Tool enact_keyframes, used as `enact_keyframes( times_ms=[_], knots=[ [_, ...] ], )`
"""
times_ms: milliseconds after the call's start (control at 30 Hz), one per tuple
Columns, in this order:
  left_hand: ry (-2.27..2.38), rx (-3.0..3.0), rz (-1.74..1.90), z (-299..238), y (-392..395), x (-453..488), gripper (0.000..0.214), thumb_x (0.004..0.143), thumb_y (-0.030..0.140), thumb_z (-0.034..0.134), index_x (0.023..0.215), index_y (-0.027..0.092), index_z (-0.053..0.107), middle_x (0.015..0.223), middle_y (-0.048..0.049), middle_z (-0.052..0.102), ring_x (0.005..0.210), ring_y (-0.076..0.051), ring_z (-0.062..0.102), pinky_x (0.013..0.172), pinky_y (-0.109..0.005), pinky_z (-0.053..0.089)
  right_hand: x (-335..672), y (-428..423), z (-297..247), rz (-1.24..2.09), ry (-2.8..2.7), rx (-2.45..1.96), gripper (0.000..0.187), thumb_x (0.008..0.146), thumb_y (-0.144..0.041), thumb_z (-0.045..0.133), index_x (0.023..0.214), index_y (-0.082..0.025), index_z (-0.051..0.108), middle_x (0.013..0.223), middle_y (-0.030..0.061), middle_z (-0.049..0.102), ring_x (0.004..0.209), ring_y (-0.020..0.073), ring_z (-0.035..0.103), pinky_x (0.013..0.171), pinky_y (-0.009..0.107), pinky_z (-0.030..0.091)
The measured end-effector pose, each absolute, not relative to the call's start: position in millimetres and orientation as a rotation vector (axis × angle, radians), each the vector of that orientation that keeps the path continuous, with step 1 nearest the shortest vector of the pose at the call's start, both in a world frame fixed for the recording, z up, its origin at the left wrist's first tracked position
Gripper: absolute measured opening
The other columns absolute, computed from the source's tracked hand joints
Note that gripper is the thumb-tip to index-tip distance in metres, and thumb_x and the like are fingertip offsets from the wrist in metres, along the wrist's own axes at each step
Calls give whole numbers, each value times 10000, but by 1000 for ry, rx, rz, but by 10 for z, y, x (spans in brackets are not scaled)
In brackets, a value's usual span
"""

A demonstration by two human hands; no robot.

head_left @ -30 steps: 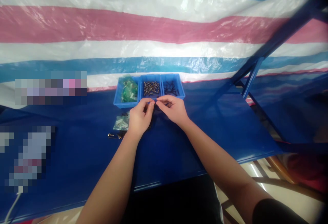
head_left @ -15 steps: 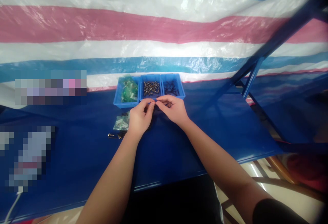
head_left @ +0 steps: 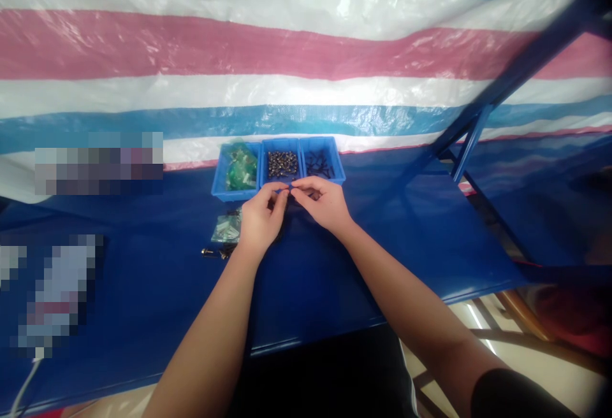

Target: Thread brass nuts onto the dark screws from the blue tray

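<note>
My left hand and my right hand meet fingertip to fingertip just in front of three blue bins. Both are closed in a pinch; whatever sits between the fingers is too small and hidden to name. Behind them, the middle bin holds many small brass-and-dark metal fittings. Dark screw-like pieces lie in the right bin. In the left bin is a green plastic bag. Beside my left wrist are a clear bag of silvery pieces and some loose dark metal parts, partly covered.
The blue table runs under everything, its front edge close to my body. A blurred-out object with a white cable lies at left. Blue metal struts rise at right, near a wooden chair. Striped sheeting hangs behind.
My fingertips have shifted very slightly against each other. The bins, bags and arms stay where they were.
</note>
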State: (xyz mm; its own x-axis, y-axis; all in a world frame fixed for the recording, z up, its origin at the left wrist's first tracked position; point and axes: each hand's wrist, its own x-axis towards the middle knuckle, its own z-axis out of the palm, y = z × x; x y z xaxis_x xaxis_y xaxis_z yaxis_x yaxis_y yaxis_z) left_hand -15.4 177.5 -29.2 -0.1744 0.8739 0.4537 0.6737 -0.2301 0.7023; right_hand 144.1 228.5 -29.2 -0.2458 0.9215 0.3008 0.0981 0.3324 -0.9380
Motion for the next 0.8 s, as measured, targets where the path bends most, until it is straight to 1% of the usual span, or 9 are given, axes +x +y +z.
enact_keyframes(
  times_ms=[133,200,400,567,733,800],
  knots=[
    [1799,1875,1336,-292,1774,-165,282,987,410,548,1060,194,713,765,-6,695,638,-107,620,684,-208,491,1436,2286,-312,1060,-1599,-937,205,833,-330,729,1006,-228,765,969,45,789,828,179,755,720,303,606],
    [1800,1875,1323,-283,1770,-165,295,991,416,538,1055,191,717,758,-11,698,645,-114,631,690,-214,495,1434,2288,-323,1060,-1590,-938,209,836,-343,728,1008,-231,766,976,45,788,826,179,755,720,306,609],
    [1817,1837,1348,-263,1763,-150,299,957,406,604,1173,219,689,678,40,652,544,-83,552,638,-198,472,1440,2287,-322,1074,-1567,-938,195,843,-355,719,987,-231,763,954,40,785,811,175,751,726,312,621],
    [1821,1848,1358,-263,1768,-146,254,963,396,588,1088,207,704,658,41,631,554,-86,556,640,-199,467,1438,2284,-317,1083,-1577,-945,196,839,-361,722,979,-231,763,951,43,787,811,176,752,728,312,621],
    [1815,1847,1321,-267,1759,-153,273,985,413,543,1019,196,705,741,3,685,646,-114,627,682,-220,481,1436,2281,-302,1070,-1579,-956,204,828,-353,729,987,-231,765,947,41,789,815,174,752,697,295,602],
    [1811,1840,1314,-264,1756,-152,281,990,419,532,1024,197,701,753,-1,690,657,-117,632,691,-224,482,1438,2282,-300,1059,-1588,-964,201,829,-358,725,977,-228,765,942,41,788,812,172,748,698,294,600]
  ],
)
